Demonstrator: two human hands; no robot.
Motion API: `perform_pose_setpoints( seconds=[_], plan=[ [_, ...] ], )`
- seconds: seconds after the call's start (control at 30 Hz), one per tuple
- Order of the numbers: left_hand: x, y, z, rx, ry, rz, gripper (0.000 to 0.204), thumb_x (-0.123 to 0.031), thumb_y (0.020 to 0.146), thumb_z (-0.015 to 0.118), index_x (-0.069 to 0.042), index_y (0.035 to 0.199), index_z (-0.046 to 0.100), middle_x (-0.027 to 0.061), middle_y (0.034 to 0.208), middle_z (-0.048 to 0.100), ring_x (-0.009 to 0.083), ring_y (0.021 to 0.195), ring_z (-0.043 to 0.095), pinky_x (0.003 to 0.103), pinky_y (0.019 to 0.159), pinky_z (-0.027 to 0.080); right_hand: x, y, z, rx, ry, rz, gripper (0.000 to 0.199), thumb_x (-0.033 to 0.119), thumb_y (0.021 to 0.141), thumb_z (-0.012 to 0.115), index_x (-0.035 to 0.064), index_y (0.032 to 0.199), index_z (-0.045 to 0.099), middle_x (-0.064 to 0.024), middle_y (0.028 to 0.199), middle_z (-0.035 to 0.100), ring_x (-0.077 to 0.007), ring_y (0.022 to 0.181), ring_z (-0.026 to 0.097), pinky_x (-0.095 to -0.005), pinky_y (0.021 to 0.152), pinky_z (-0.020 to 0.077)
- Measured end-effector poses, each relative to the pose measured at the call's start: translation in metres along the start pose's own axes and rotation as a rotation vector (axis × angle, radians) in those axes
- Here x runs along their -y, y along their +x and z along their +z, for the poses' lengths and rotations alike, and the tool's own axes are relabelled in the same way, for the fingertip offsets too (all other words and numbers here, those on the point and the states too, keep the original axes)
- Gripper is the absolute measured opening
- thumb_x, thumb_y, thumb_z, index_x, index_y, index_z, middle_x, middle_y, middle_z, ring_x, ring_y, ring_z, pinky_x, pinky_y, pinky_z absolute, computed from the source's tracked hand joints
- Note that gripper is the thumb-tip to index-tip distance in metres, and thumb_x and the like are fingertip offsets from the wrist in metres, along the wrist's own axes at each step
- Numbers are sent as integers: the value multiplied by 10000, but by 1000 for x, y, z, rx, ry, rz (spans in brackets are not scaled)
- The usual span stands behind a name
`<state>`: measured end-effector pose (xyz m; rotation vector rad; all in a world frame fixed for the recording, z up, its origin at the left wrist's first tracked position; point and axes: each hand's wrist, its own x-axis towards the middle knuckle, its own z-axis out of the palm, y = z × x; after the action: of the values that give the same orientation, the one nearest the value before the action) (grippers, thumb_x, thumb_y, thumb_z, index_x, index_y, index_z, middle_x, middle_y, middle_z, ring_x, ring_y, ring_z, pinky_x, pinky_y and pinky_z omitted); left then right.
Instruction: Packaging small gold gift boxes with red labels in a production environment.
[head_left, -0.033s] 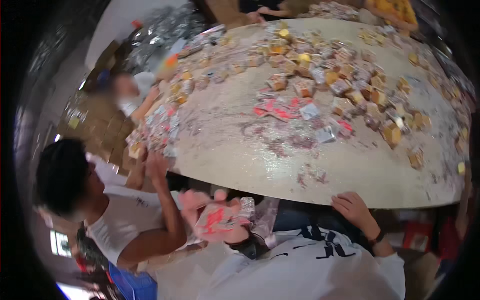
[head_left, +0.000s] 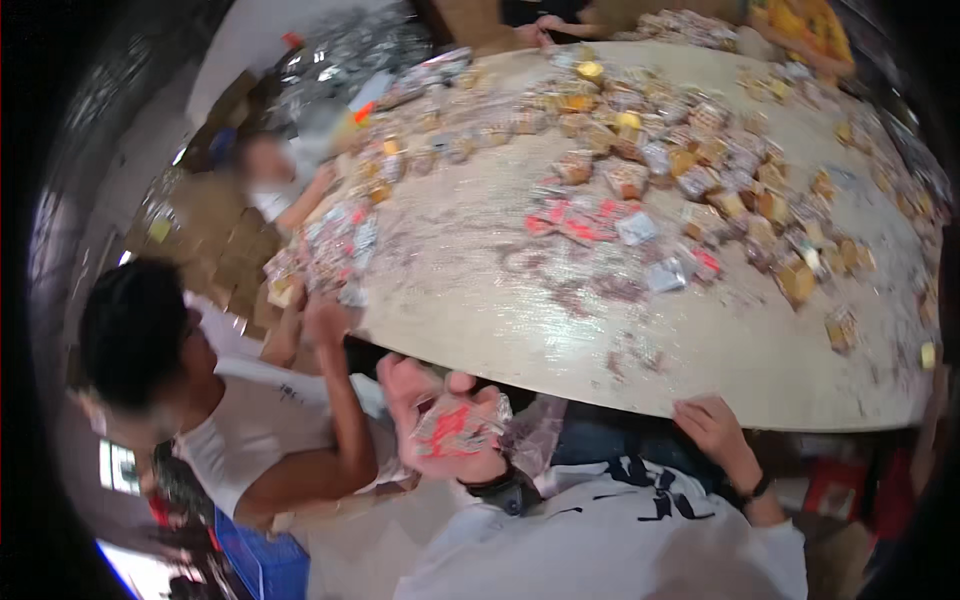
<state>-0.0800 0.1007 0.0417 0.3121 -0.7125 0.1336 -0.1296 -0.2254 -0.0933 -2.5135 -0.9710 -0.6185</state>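
My left hand (head_left: 402,385) is turned palm up beyond the near table edge, low and left of centre. On its palm and fingers lie small red-and-clear plastic packets (head_left: 455,428), with a shiny silvery one by the wrist side. My right hand (head_left: 708,425) rests with its fingers on the near edge of the table, holding nothing that shows. On the tabletop ahead are a cluster of red packets (head_left: 580,217), a white packet (head_left: 635,229) and a silvery packet (head_left: 668,274).
Many wrapped yellow-brown pieces (head_left: 700,150) are heaped across the pale round table (head_left: 470,330). A person in a white shirt (head_left: 270,420) works close on my left, by a packet pile (head_left: 340,240). Others sit farther round. A blue crate (head_left: 262,560) stands low left.
The whole view has shifted slightly. My left hand, with the packets, sits a little higher against the table edge. My right hand stays on the edge.
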Motion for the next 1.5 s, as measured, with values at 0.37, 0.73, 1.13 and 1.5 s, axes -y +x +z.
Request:
perform_pose_setpoints(
  seconds=[0.37,0.73,1.13,1.5],
  plan=[
    [19,14,27,-181,462,24,680,-202,833,485,-19,1429,213,151,1431,341,375,1223,436,548,989,340,5,-18,19,-247,187,233,186,-112,732,574,-11,885,606,-125,801,588,-275,740,577,-356,632,469],
    [85,-18,6,689,795,-777,533,138,796,417,-45,1296,441,119,1356,405,300,1294,340,365,1001,344,26,49,-14,-362,1257,476,197,216,974,414,23,976,449,-18,740,373,-87,618,360,-203,542,307],
    [124,-72,-21,367,1305,-654,294,-60,888,517,-43,1177,467,149,1063,490,302,932,545,342,793,454,26,35,22,-28,1633,780,236,144,978,394,111,1187,288,-8,668,408,-58,491,325,-199,443,284],
    [125,-71,-21,141,1344,-942,250,-191,883,594,-27,971,428,134,760,491,224,633,498,321,588,411,15,22,22,-87,1506,802,108,108,896,576,5,867,562,12,653,465,-47,506,393,-202,430,293]
  ],
)
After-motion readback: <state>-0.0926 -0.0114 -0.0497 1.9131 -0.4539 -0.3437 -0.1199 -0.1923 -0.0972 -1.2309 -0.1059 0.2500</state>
